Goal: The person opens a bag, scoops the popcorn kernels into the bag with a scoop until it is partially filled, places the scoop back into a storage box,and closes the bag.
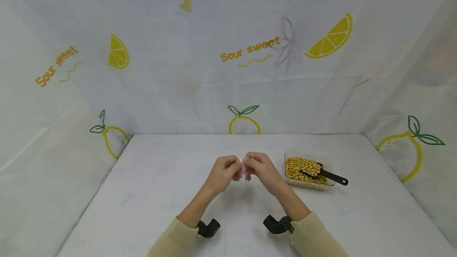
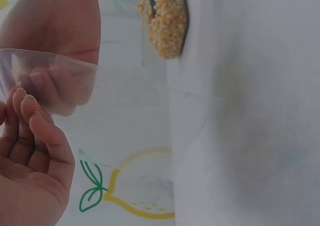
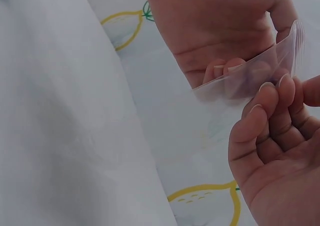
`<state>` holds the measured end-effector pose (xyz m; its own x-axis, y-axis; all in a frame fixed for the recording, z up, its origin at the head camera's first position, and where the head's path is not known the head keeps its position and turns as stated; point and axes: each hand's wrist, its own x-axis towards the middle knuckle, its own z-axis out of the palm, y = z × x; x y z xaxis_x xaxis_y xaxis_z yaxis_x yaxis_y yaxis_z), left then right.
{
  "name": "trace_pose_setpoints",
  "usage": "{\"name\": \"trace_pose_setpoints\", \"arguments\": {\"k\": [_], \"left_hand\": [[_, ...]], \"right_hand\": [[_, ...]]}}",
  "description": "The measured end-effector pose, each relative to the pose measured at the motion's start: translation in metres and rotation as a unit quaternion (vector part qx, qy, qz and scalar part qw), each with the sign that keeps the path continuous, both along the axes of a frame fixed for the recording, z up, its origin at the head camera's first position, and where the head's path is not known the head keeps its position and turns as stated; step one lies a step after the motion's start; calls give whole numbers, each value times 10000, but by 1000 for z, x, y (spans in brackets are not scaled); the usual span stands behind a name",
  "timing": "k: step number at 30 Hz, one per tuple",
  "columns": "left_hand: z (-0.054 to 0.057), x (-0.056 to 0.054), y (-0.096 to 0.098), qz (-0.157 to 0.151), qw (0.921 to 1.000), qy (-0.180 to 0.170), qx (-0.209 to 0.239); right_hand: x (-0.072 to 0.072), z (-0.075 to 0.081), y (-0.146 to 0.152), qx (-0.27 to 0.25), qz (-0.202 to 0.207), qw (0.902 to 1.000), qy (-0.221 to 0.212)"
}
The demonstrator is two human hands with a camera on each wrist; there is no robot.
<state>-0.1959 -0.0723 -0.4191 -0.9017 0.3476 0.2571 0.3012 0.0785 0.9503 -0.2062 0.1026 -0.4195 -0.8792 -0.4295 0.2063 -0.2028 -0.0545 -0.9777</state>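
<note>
Both hands meet above the middle of the white table, with a small clear plastic bag between them. My left hand pinches one side of it between thumb and fingers. Opposite, my right hand pinches the other side, its fingertips close to those of the left. In the right wrist view the thin film spreads from the fingertips across the left hand, which shows through it. No contents show inside the bag.
Right of the hands stands a clear rectangular container of yellow corn kernels. A black scoop lies in it, handle over the right rim. A lemon-print cloth hangs behind the table and at both sides.
</note>
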Motion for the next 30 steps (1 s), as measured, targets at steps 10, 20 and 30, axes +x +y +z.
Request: {"name": "trace_pose_setpoints", "arguments": {"k": [10, 20, 30], "left_hand": [[-2, -2, 8, 38, 9997, 50, 221], [-5, -3, 13, 195, 9989, 8, 416], [-8, -4, 18, 379, 9980, 34, 504]], "right_hand": [[1, -2, 6, -297, 101, 9994, 112], [2, -3, 8, -347, 21, 9994, -91], [1, -4, 9, -346, -145, 9991, -201]]}}
